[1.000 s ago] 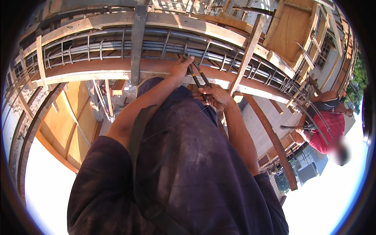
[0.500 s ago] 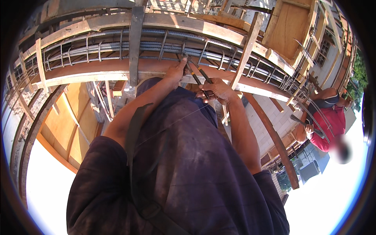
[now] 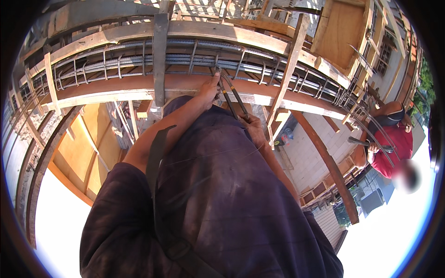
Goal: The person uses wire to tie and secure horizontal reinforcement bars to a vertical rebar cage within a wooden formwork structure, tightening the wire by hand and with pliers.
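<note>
Pincers [image 3: 233, 95] with long black handles and yellow bands stand with their jaws up at the steel bars of a rebar cage [image 3: 185, 60]. My right hand [image 3: 253, 129] is closed around the lower ends of their handles, partly hidden by my dark shirt. Just left of the jaws, my left hand [image 3: 209, 91] is closed with its thumb pointing up against the near bar. Whatever its fingers pinch is too small or hidden to make out. The cage lies lengthwise inside a trough of wooden formwork boards [image 3: 125, 95].
Upright wooden cleats [image 3: 160, 60] cross the formwork on both sides of my hands. A slanted timber [image 3: 327, 162] hangs at right. Further right, a co-worker in a red shirt [image 3: 394, 141] holds dark tools near protruding bars. A plywood panel [image 3: 88, 148] is below left.
My right hand has drawn down and in toward my body along the pincers' handles, its forearm now partly behind my shirt. My left hand stays by the bar.
</note>
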`<state>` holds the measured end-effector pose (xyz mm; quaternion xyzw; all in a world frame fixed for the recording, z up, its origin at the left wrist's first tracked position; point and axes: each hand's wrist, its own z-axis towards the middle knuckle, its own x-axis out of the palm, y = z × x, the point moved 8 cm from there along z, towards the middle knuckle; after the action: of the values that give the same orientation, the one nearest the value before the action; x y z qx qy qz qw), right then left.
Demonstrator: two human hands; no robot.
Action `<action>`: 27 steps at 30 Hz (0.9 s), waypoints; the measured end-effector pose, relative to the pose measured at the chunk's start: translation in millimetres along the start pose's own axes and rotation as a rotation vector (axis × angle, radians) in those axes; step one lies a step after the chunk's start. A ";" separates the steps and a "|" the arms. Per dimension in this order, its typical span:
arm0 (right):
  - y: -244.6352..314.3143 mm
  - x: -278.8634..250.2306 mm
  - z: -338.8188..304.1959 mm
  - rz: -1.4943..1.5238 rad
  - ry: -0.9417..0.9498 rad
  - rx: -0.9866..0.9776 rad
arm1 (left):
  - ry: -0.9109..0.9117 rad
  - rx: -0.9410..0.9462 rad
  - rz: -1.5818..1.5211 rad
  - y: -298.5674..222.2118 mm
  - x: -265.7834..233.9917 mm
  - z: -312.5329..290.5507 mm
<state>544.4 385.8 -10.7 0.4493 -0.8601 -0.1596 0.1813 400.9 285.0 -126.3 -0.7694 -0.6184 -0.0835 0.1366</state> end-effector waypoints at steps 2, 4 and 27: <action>11.7 25.8 -30.2 -0.218 0.189 -0.068 | 0.123 -0.038 -0.078 0.5 12.0 -0.2; 32.2 38.4 -46.9 -0.372 0.359 -0.098 | 0.114 -0.033 -0.133 1.5 11.5 2.9; 132.6 17.1 128.1 -1.790 -0.279 -0.464 | 0.103 0.033 0.048 2.3 -2.6 11.0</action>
<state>382.2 458.2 -63.0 0.8739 -0.1547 -0.4600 -0.0290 402.1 285.6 -137.7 -0.7764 -0.5931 -0.1093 0.1829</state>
